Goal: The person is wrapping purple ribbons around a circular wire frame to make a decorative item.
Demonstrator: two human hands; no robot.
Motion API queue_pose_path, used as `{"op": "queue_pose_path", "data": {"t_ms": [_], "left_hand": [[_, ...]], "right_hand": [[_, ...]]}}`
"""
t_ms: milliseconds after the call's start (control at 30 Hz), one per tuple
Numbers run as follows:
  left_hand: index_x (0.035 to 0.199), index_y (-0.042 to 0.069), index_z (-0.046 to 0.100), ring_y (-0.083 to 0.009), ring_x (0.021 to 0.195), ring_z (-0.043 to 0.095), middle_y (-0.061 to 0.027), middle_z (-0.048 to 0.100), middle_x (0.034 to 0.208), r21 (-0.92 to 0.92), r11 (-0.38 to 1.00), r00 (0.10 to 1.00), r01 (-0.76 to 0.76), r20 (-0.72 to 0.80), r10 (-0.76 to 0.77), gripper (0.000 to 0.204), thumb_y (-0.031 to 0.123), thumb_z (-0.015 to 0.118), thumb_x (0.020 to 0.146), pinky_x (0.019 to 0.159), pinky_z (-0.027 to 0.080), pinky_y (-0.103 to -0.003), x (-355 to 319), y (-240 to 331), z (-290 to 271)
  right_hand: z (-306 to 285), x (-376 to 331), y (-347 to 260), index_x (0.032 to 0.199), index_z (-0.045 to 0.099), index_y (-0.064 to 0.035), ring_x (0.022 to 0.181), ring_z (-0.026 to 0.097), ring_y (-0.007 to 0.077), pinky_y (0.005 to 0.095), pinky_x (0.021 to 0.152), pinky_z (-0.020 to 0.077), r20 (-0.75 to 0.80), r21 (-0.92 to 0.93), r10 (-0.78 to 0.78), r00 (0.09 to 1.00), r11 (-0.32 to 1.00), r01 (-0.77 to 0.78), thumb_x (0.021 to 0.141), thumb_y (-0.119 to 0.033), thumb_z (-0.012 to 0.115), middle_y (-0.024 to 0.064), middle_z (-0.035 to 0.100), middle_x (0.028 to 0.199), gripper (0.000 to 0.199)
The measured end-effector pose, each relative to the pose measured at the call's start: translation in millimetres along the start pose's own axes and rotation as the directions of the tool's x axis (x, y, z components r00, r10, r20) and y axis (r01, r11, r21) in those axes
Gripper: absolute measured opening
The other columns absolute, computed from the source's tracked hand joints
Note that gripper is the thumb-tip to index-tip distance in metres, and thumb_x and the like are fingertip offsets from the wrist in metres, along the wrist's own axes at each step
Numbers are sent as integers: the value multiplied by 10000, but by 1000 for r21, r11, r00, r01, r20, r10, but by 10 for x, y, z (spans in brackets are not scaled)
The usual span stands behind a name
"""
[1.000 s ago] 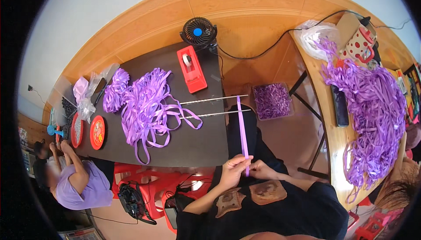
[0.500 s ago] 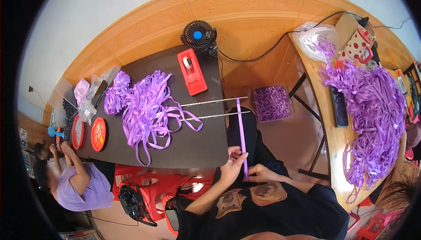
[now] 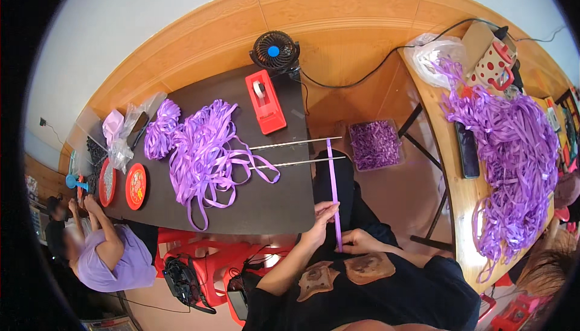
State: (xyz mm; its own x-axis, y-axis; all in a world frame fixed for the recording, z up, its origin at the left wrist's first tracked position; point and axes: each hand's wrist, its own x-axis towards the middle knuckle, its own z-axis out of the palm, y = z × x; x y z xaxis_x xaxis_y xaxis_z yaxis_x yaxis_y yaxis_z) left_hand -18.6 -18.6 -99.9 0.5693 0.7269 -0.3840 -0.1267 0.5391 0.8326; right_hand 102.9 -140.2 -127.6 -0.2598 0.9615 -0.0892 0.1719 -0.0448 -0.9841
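A narrow purple ribbon runs from two thin metal rods down toward my lap. The rods jut past the right edge of the dark table, and the ribbon's far end meets them. Partway along the ribbon, my left hand pinches it between thumb and fingers. Close to my body, my right hand is closed at the ribbon's lower end, its fingertips partly hidden. A big loose heap of purple ribbon lies on the table, with loops reaching over the rods.
A red tape dispenser and small black fan stand at the table's back. Red dishes sit left, near another person. A bin of purple scraps is on the floor. More ribbon covers the right-hand wooden table.
My left hand has slid slightly up the ribbon, away from my body, and its grip has shifted. My right hand stays near the lower end. The view has tilted slightly.
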Motion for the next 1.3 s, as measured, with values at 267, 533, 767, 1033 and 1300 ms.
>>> {"op": "queue_pose_path", "data": {"t_ms": [267, 533, 767, 1033, 1300], "left_hand": [[934, 58, 661, -53, 699, 520, 23, 597, 773, 11, 997, 995, -73, 61, 73, 159, 199, 642, 863, 636, 402, -197, -40, 11, 45], [915, 42, 650, -52, 684, 488, 27, 565, 749, 39, 987, 987, -156, 55, 154, 129, 162, 623, 878, 629, 382, -196, -105, 37, 63], [931, 9, 651, -59, 691, 484, 22, 562, 753, -91, 989, 990, -114, 72, 121, 146, 141, 619, 874, 639, 375, -199, -144, 39, 98], [885, 11, 633, -73, 699, 463, 7, 547, 786, -217, 971, 980, -104, 145, 137, 115, 121, 603, 877, 638, 352, -213, -152, 42, 70], [886, 15, 624, -81, 700, 464, 2, 542, 796, -314, 944, 969, -102, 182, 165, 117, 130, 605, 877, 635, 347, -220, -156, 46, 80]], "right_hand": [[-46, 0, -8, 882, 671, -22, 721, 627, 193, 305, 661, 483, -11, 21, 26, 1000, 999, -26, 791, -117, 674, 111, 649, 802, 131], [-744, 439, -633, 957, 630, -18, 848, 560, 287, 370, 688, 435, -517, -789, -669, 534, 614, 6, 639, -4, 671, 118, 587, 987, 321], [-941, 775, -809, 892, 681, -28, 960, 577, 216, 305, 730, 412, 119, -974, -826, 551, 11, 226, 679, -111, 674, 93, 628, 1057, 229], [-779, 664, -815, 934, 669, -24, 1017, 583, 204, 314, 818, 379, 71, -989, -816, 574, 16, 145, 721, -150, 651, 98, 641, 1072, 248], [-708, 672, -842, 878, 664, -38, 983, 600, 212, 333, 845, 367, 47, -993, -865, 499, 14, 118, 701, -142, 658, 106, 655, 1030, 205]]}}
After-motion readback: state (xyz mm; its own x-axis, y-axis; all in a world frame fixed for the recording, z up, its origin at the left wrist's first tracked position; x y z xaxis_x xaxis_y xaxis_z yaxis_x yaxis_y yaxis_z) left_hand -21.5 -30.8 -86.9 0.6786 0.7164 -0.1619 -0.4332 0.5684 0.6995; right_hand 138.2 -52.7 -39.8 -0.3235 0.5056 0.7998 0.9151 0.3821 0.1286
